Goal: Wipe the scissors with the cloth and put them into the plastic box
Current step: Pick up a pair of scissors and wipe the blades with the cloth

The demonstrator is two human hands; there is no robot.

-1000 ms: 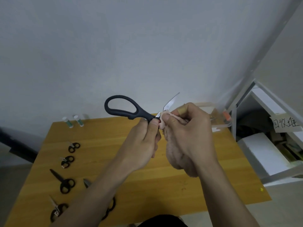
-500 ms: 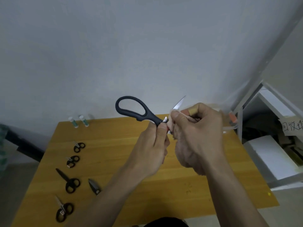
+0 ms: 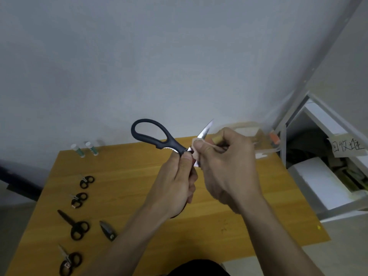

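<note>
Large black-handled scissors (image 3: 153, 136) are held up over the wooden table (image 3: 129, 170), their blades spread apart. My left hand (image 3: 175, 186) grips them near the pivot. One blade tip (image 3: 206, 130) sticks up past my right hand (image 3: 225, 164), which pinches a pale pink cloth (image 3: 196, 156) round the blade by the pivot. Most of the cloth is hidden inside that hand. The clear plastic box (image 3: 264, 150) stands at the table's far right corner, partly behind my right hand.
Several small black scissors (image 3: 78, 228) lie in a column on the table's left side, with a dark folded tool (image 3: 107, 230) beside them. Two small green-labelled tubes (image 3: 85, 149) stand at the back left. A grey shelf (image 3: 326, 176) with white boxes stands to the right.
Both hands and the scissors have kept their hold. My right hand's cloth has slid a little along the blade near the pivot. The camera view has shifted slightly, showing more of the table's left side.
</note>
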